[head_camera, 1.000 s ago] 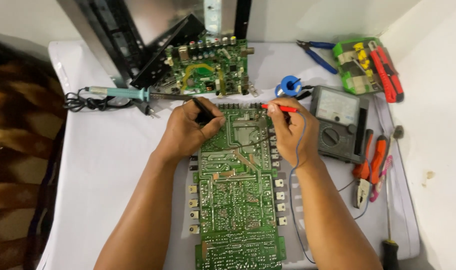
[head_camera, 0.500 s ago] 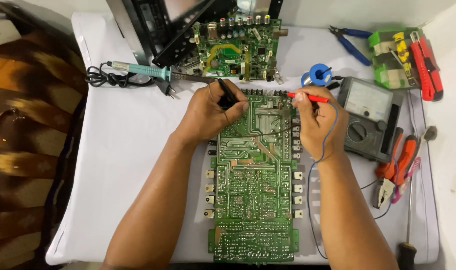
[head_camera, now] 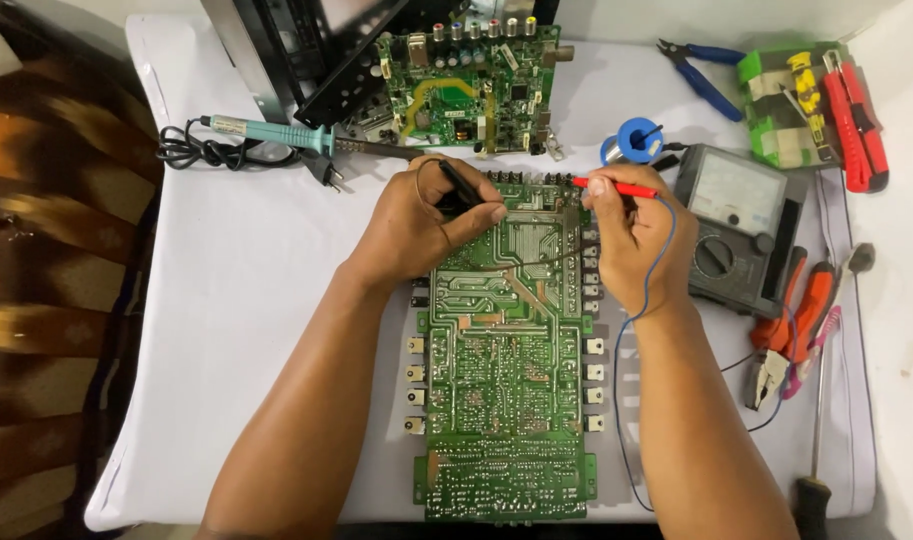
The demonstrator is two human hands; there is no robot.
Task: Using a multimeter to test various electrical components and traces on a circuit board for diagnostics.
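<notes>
Green fibreglass circuit board [head_camera: 506, 370] lies flat mid-bench, solder side up; stiff, light, likely fragile, best held by its edges. Left hand [head_camera: 426, 225] fingers pinch a slim black plastic probe [head_camera: 458, 188]; right hand [head_camera: 641, 240] fingers pinch a red plastic probe [head_camera: 616, 186], both at the board's far end.

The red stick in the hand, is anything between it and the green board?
Nothing visible is in the way. The right hand holds the red probe at the top edge of the green circuit board. The exact tip contact is too small to tell.

Bare forearms, apparently no sleeves or rings.
</notes>
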